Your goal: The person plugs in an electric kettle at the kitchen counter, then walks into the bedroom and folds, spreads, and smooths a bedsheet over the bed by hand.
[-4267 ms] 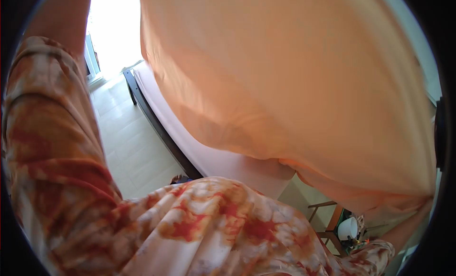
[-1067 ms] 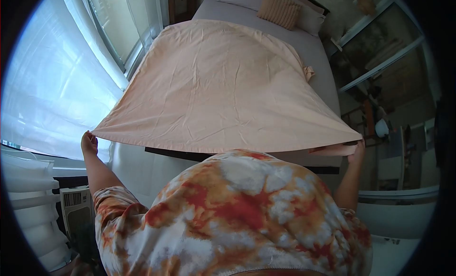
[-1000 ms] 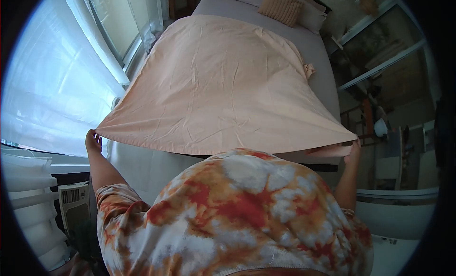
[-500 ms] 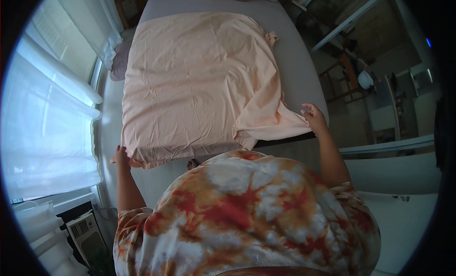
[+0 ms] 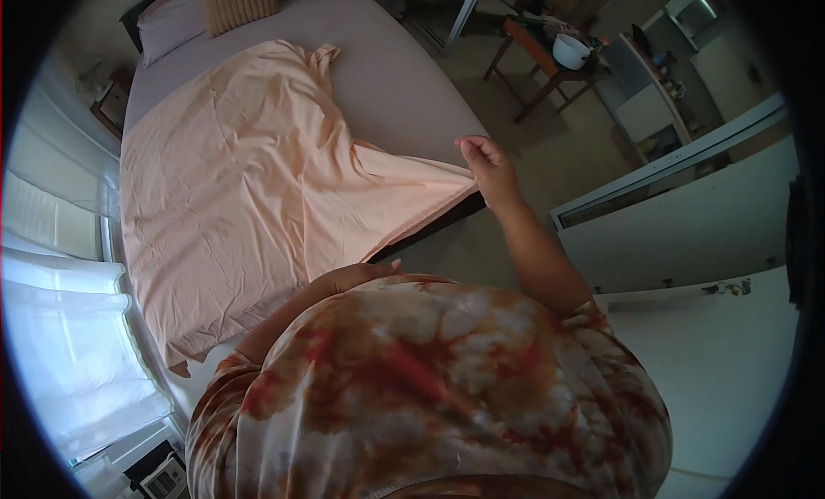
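Note:
A peach sheet (image 5: 232,173) covers much of the bed, wrinkled, with its right part pulled out taut. My right hand (image 5: 490,166) is closed on the sheet's corner, past the bed's right front edge. My left hand (image 5: 365,274) lies close in front of my shirt, near the sheet's front hem. Its visible fingers are stretched out and look apart from the cloth; its lower part is hidden by the shirt. Under the sheet is a bed (image 5: 404,78) with a greyish-mauve fitted cover.
A ribbed tan cushion (image 5: 239,8) and a pale pillow (image 5: 170,25) lie at the bed's head. White curtains (image 5: 77,344) hang on the left. To the right are a sliding door frame (image 5: 670,160), a wooden table (image 5: 528,48) with a white bowl (image 5: 571,51), and a white panel (image 5: 705,362).
My left hand has let go of the sheet's left front corner and come in to my middle. My right hand has drawn its corner outward, straightening the folded part. The view has turned right.

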Tool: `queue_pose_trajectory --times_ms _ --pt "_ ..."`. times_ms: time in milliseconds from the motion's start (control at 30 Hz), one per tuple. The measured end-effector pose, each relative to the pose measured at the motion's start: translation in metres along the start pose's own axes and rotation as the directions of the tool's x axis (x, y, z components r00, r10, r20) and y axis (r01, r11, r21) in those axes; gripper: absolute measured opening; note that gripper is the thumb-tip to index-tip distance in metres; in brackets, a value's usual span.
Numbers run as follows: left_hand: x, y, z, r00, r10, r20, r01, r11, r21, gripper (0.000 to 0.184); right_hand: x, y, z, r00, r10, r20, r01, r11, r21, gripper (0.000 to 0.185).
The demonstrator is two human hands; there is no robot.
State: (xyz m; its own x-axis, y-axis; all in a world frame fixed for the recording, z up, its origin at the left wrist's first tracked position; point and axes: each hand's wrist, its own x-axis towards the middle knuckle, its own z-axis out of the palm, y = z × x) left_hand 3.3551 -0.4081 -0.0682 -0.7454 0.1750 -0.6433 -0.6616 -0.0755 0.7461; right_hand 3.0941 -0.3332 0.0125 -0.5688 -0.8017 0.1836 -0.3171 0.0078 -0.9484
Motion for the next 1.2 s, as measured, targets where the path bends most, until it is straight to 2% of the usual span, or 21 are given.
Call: queue_pose_trajectory --times_ms 33,67,133,167,200,267,300,367,400,467,500,567,600,667,700,833,967,1033,1067,1133,1200 --pt "0.016 0.019 0.007 0.973 0.146 0.177 -0.113 0.976 -0.184 0.07 0.004 -0.004 -0.008 0.997 -0.074 0.023 0.074 0.997 0.017 0.02" --pt "0.033 0.036 0.014 0.898 0.311 0.312 -0.182 0.907 -0.379 0.08 0.008 -0.005 -0.015 0.998 -0.062 0.02 0.062 0.998 0.016 0.02" --pt "0.066 0.063 0.016 0.871 0.357 0.339 -0.222 0.899 -0.377 0.085 0.019 -0.005 -0.023 0.974 -0.183 0.131 0.176 0.982 0.063 0.018" --pt "0.081 0.076 0.015 0.84 0.406 0.36 -0.269 0.887 -0.375 0.09 0.027 0.002 -0.027 0.975 -0.183 0.123 0.175 0.982 0.067 0.018" --pt "0.095 0.089 0.011 0.842 0.399 0.362 -0.263 0.891 -0.37 0.09 0.036 0.01 -0.029 0.963 -0.191 0.191 0.185 0.981 0.05 0.017" --pt "0.121 0.115 0.003 0.816 0.487 0.312 -0.232 0.769 -0.595 0.088 0.053 0.024 -0.037 0.947 -0.196 0.253 0.194 0.98 0.034 0.016" --pt "0.136 0.127 -0.004 0.815 0.485 0.316 -0.228 0.771 -0.594 0.088 0.061 0.028 -0.042 0.936 -0.185 0.299 0.191 0.982 0.009 0.015" --pt "0.168 0.15 -0.023 0.792 0.592 0.15 -0.218 0.503 -0.836 0.079 0.079 0.045 -0.049 0.921 -0.184 0.342 0.194 0.981 0.006 0.013" --pt "0.186 0.157 -0.034 0.788 0.594 0.162 -0.206 0.502 -0.84 0.079 0.087 0.055 -0.054 0.921 -0.192 0.338 0.195 0.981 0.027 0.012" --pt "0.229 0.169 -0.064 0.921 0.374 0.111 -0.063 0.424 -0.903 0.058 0.106 0.069 -0.074 0.911 -0.18 0.371 0.184 0.983 0.023 0.01" --pt "0.258 0.17 -0.075 0.916 0.384 0.116 -0.06 0.417 -0.907 0.058 0.118 0.081 -0.088 0.889 -0.219 0.401 0.242 0.97 -0.006 0.01" --pt "0.308 0.174 -0.086 0.899 0.414 0.144 -0.065 0.451 -0.89 0.041 0.142 0.097 -0.118 0.863 -0.255 0.436 0.299 0.953 -0.035 0.01" --pt "0.327 0.183 -0.088 0.894 0.421 0.155 -0.064 0.461 -0.885 0.035 0.152 0.103 -0.135 0.884 -0.189 0.426 0.227 0.973 -0.039 0.01" --pt "0.344 0.222 -0.085 0.956 0.278 0.095 -0.055 0.486 -0.872 0.025 0.169 0.117 -0.163 0.91 -0.111 0.4 0.137 0.99 -0.035 0.01" --pt "0.347 0.243 -0.085 0.967 0.251 0.043 -0.09 0.496 -0.864 0.025 0.178 0.124 -0.175 0.92 -0.096 0.379 0.118 0.992 -0.036 0.01" --pt "0.389 0.288 -0.1 0.972 0.226 0.067 -0.066 0.533 -0.843 0.029 0.218 0.158 -0.229 0.942 0.003 0.337 0.025 0.997 -0.078 0.011" --pt "0.421 0.324 -0.111 0.971 0.239 -0.007 -0.148 0.58 -0.801 0.033 0.264 0.191 -0.279 0.893 -0.039 0.448 0.054 0.998 -0.02 0.014" --pt "0.446 0.324 -0.111 0.976 0.203 -0.072 -0.176 0.558 -0.811 0.034 0.289 0.205 -0.292 0.809 -0.155 0.567 0.138 0.988 0.073 0.011" --pt "0.46 0.325 -0.104 0.964 0.197 -0.177 -0.251 0.471 -0.846 0.034 0.3 0.214 -0.3 0.778 -0.176 0.602 0.15 0.984 0.094 0.011" --pt "0.492 0.337 -0.077 0.925 0.174 -0.338 -0.378 0.321 -0.868 0.033 0.32 0.23 -0.317 0.631 -0.18 0.755 0.163 0.982 0.098 0.01" --pt "0.513 0.367 -0.04 0.819 0.06 -0.571 -0.573 0.14 -0.807 0.033 0.329 0.25 -0.337 0.494 -0.211 0.843 0.181 0.974 0.138 0.011"
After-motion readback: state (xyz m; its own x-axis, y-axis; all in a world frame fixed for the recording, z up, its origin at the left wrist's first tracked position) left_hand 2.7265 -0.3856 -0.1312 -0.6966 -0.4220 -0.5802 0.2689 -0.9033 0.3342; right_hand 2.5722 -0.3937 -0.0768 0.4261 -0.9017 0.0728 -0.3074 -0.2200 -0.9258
